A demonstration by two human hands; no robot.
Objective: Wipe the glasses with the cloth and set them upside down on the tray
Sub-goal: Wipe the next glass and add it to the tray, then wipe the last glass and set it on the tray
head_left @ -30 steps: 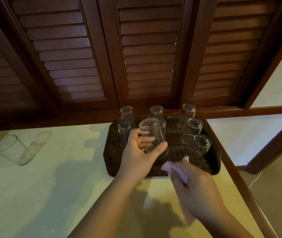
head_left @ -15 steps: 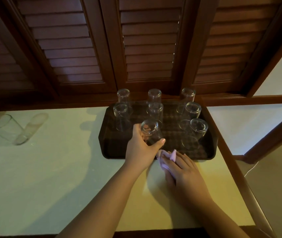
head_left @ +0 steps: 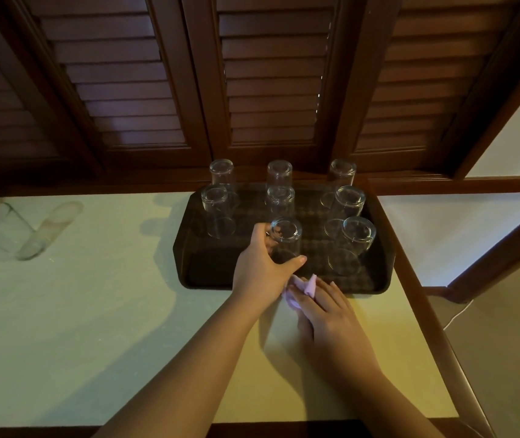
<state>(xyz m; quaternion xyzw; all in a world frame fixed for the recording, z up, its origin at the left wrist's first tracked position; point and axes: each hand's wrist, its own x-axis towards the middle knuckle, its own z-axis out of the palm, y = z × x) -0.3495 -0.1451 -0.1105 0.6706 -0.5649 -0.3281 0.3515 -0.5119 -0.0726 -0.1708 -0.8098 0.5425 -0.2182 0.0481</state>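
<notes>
Left hand (head_left: 260, 273) wrapped around an upside-down glass (head_left: 284, 240) in the front row of the dark tray (head_left: 189, 267), thumb across the near side low down, fingers curled round the far side, rim apparently down on the tray's patterned liner. Right hand (head_left: 325, 311) laid on the pale tabletop (head_left: 94, 311) just in front of the tray's near edge, fingers extended and close together, pressing a small pink cloth (head_left: 302, 289) flat beneath the fingertips; cloth bunched up between the two hands, touching the left one. On the tray, seven more inverted glasses: back row of three (head_left: 221, 172) (head_left: 279, 173) (head_left: 343, 173), middle row of three (head_left: 217, 211) (head_left: 280, 200) (head_left: 348, 203), and one at front right (head_left: 351, 245) just beside the held glass. Front-left spot of the tray bare. Well apart on the far left of the table, another clear glass (head_left: 5, 229) lying on its side. Behind everything, dark wooden louvred shutters (head_left: 125, 83); to the right, a wooden ledge (head_left: 410, 279) bordering the table.
</notes>
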